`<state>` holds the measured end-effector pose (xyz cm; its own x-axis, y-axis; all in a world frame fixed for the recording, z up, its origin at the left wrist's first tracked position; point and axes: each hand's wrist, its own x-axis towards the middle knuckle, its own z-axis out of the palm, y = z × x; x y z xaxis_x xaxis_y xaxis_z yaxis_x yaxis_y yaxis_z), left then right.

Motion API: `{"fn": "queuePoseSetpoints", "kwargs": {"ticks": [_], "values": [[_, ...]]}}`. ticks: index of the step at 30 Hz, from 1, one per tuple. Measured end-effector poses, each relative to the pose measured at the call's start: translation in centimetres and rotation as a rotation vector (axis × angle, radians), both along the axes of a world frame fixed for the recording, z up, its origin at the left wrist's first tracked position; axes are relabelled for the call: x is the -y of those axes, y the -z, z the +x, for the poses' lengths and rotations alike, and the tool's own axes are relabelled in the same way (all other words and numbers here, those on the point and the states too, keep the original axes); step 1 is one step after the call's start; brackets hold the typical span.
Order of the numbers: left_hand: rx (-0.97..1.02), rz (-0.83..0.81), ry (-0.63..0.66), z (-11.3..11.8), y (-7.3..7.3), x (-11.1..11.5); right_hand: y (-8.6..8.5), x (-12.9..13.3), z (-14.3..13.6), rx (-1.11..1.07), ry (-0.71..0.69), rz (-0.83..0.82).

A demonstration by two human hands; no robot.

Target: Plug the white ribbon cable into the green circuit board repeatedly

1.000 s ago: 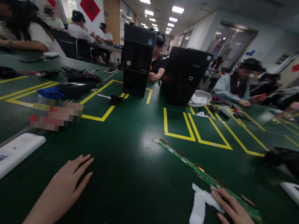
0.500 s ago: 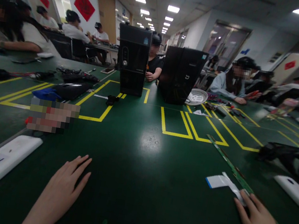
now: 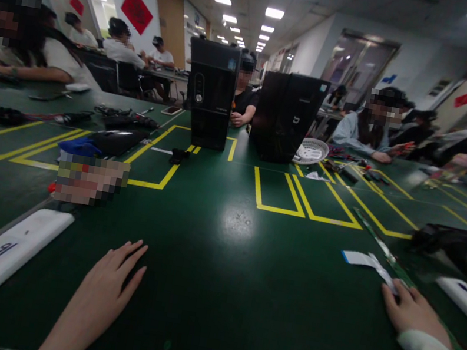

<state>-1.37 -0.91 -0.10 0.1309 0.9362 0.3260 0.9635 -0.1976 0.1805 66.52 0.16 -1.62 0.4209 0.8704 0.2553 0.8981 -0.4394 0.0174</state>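
Smooth, slightly glossy green table mat (image 3: 218, 268); white, seemingly plastic flat ribbon cable (image 3: 368, 263).

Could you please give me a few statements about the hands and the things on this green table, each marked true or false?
1. The left hand lies flat and open on the green table, holding nothing. True.
2. The right hand rests on the white basket. False: it rests at the long green circuit board, on the near end of the white ribbon cable; the white basket is far back beside the computer towers.
3. Two black computer towers stand upright at the far side of the table. True.
4. The white device lies to the right of the right hand. False: it lies on the table to the left of the left hand.
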Motion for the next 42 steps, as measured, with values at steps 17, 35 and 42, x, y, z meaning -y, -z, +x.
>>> {"fn": "queuePoseSetpoints", "kwargs": {"ticks": [17,35,42], "values": [[-0.047,-0.012,0.002,0.2,-0.4,0.1,-1.5,-0.2,-3.8,0.021,-0.091,-0.020],[-0.014,0.003,-0.013,0.1,-0.1,-0.1,-3.4,-7.9,-29.9,-0.232,-1.227,0.060],[-0.039,-0.021,-0.032,0.3,-0.3,0.0,-4.3,-4.5,-37.1,-0.290,-1.485,-0.128]]}}
